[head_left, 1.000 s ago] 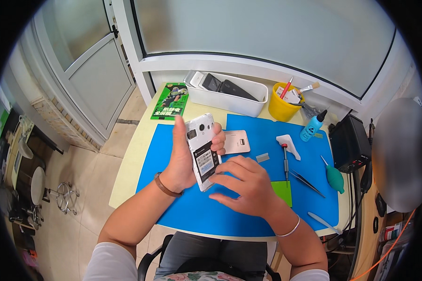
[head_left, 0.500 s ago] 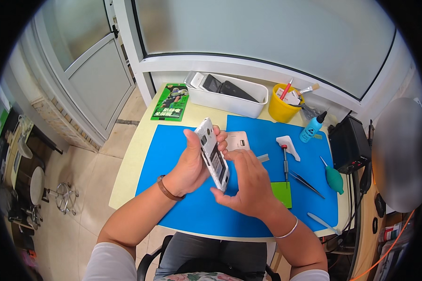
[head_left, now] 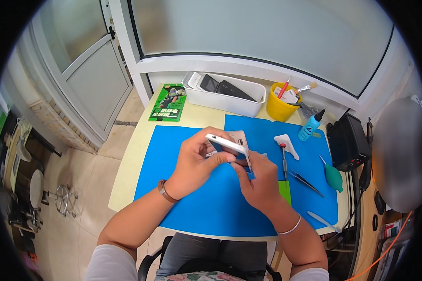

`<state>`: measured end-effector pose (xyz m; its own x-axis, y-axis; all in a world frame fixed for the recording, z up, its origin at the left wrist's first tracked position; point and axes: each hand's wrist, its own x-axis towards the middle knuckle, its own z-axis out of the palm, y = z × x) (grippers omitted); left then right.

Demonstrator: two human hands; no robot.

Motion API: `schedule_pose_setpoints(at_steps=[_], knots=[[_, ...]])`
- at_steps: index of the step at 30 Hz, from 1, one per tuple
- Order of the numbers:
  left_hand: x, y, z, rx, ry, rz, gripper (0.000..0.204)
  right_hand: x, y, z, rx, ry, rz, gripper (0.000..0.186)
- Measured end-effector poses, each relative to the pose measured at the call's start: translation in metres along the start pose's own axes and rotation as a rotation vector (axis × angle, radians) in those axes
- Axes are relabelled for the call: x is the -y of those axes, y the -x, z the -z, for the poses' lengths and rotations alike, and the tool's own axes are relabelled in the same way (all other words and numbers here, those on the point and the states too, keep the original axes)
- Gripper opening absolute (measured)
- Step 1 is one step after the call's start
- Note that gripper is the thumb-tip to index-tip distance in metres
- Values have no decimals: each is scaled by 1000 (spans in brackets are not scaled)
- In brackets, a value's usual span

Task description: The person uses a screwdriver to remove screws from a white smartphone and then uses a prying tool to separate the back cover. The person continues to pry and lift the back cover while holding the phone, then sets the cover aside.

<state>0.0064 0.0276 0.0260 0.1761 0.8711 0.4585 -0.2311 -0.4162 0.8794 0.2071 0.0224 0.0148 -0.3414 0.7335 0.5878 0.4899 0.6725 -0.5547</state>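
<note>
A white smartphone (head_left: pixel 229 144) is held above the blue mat (head_left: pixel 197 210), tilted so that its narrow white edge and dark screen show. My left hand (head_left: pixel 197 157) grips it at the left, thumb across the screen side. My right hand (head_left: pixel 260 180) closes on its right end, thumb below. The phone's back is turned out of sight. Behind the hands, partly covered, a pinkish phone back cover (head_left: pixel 239 137) lies on the mat. Right of my right hand are a red-topped screwdriver (head_left: pixel 284 157), black tweezers (head_left: pixel 306 183) and a green card (head_left: pixel 284 192).
At the back stand a white bin (head_left: pixel 211 98) of phones and a yellow cup (head_left: pixel 281 107) with brushes. A blue bottle (head_left: pixel 311 126), green air blower (head_left: pixel 333 178), white pry tool (head_left: pixel 323 221) and black box (head_left: pixel 350 143) line the right. A green packet (head_left: pixel 168 103) lies back left.
Both hands have turned the phone over: its open back with the battery faced me before, now its edge and screen side show. The right hand has shifted to the phone's right end.
</note>
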Motion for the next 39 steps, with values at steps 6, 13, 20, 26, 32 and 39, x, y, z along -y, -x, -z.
schedule_pose_setpoints(at_steps=[6, 13, 20, 26, 32, 39], knots=[[-6, 2, -2, 35, -276, -127, 24, -7, -3, -2, -163, -49, 139, 18], [-10, 2, -2, 24, -493, -372, 20, 0, -8, 4, -246, -70, 222, 21], [-13, 2, -1, -3, -593, -439, 20, -1, -8, 7, -302, -71, 281, 23], [-13, 3, -3, -73, -368, -160, 34, 3, -3, 8, -358, -57, 303, 26], [0, 1, -15, 56, -78, -65, 72, 6, -1, 8, -336, -20, 367, 27], [12, -1, 8, 158, -74, -52, 41, 5, -3, 10, -338, 22, 437, 29]])
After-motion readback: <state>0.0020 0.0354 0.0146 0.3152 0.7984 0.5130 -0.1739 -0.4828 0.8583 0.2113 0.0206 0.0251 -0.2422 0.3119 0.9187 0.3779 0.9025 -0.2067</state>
